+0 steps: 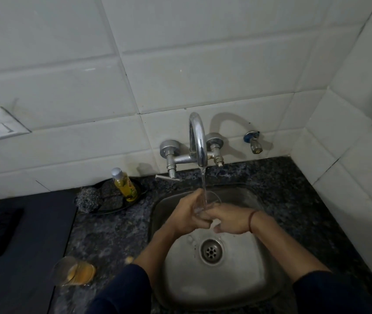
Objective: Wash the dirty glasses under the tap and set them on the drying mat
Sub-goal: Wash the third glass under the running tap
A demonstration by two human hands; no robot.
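No writing can be read. The yellow bottle (125, 186) standing on the tabletop (112, 234) carries a label (133, 189) with reddish marks, but they are too small and blurred to make out.

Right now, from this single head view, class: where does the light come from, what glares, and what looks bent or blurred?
Head view: dim; the tap throws its shadow rightward on the tiles, so light comes from the left. Head view: glare on the tap and sink. Head view: tile lines bow from the wide lens. Head view: the dirty glass at lower left is blurred.
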